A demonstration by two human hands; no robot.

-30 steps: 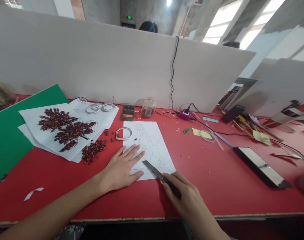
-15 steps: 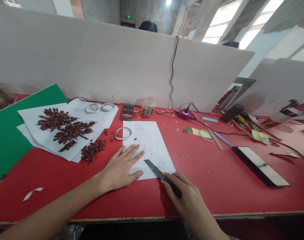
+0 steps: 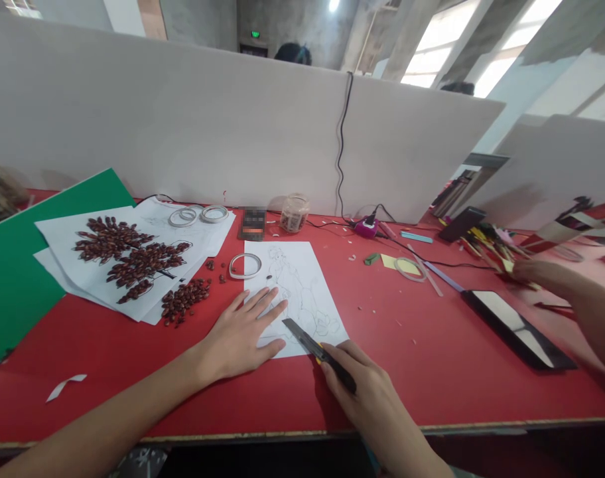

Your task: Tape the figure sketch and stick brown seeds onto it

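1 green board (image 3: 18,279) at far left of the red worktop (image 3: 432,385). Curled white strip (image 3: 66,385) near the front edge. Loose papers (image 3: 58,232) overlap the board; dark red-brown seeds laid out on the top sheet as a branching cluster (image 3: 146,262). Pale rings (image 3: 214,214) at the back of the papers. Loose seed pile (image 3: 186,302) beside them, a few strays toward the sketch sheet.

Left hand (image 3: 240,335): palm down, fingers spread wide, holding nothing, flat over the lower left of the sketch sheet (image 3: 307,265). Sheet lies flat in front of the person, line drawing on it, 1 dark seed (image 3: 269,277) on its upper left part. 1 pale ring (image 3: 231,267) overlaps its left edge. Behind it: dark phone-like device (image 3: 253,224), then clear jar (image 3: 295,212) with dark contents.

Utility knife (image 3: 342,375): handle in the right hand (image 3: 369,385), fingers closed round it, blade pointing up-left over the lower sheet. Can't tell if the tip touches paper.

Further right: purple adapter (image 3: 366,228) with black cables, yellow note (image 3: 389,263) with a clear ring on it, black tray-like item (image 3: 546,345) with a shiny surface. Far right, another person's hand (image 3: 529,271) is at the cluttered stems; grip unclear.
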